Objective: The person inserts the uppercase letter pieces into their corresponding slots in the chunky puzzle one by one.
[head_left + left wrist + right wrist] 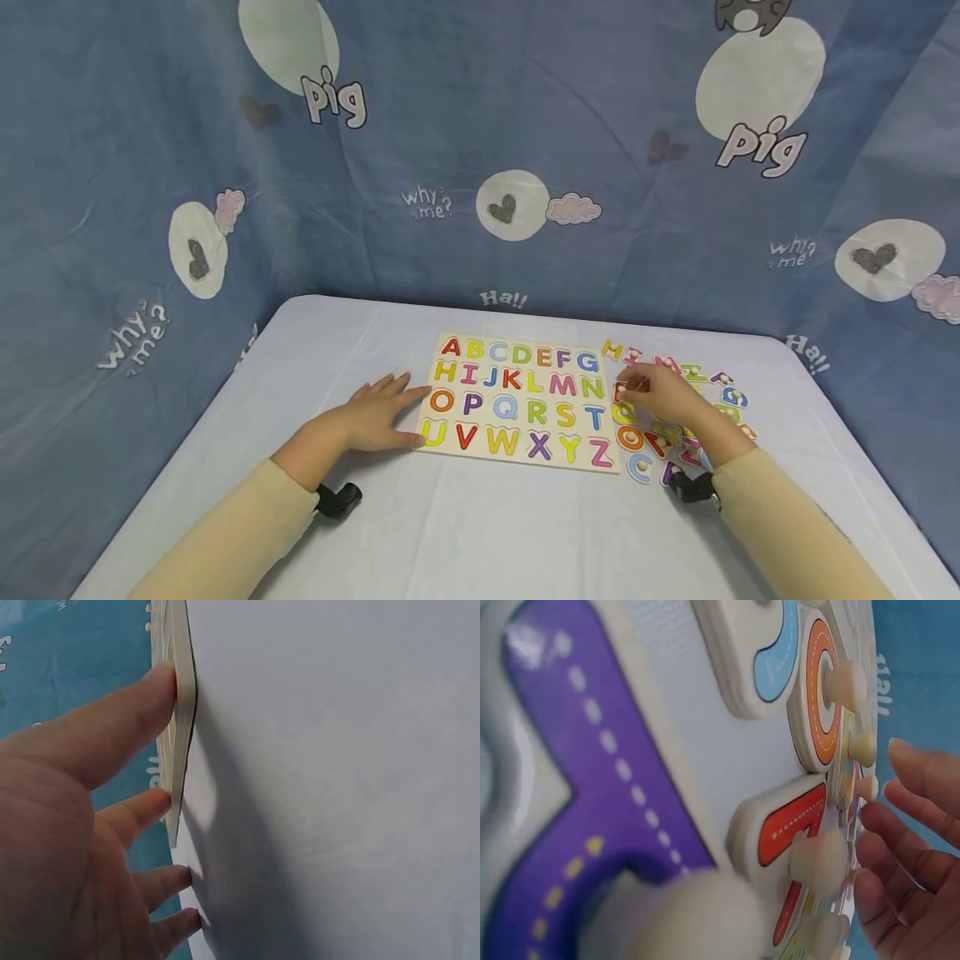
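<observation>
My left hand (372, 417) lies by the left edge of a wooden alphabet board (489, 414). Its thumb and a finger touch the board's edge, as the left wrist view also shows; the other fingers spread onto the cloth. My right hand (660, 392) is over loose knobbed letter pieces right of the board, its fingertips close above a small red letter piece (619, 393). In the right wrist view, that hand's thumb and fingers stand apart beside small wooden knobs (868, 787), and no piece shows between them.
Loose pieces include an orange O (622, 438), a blue C (632, 468) and a yellow H (612, 350). A purple letter piece (615, 742) fills the near part of the right wrist view. A white cloth (495, 533) covers the table; a blue printed curtain (420, 267) hangs behind.
</observation>
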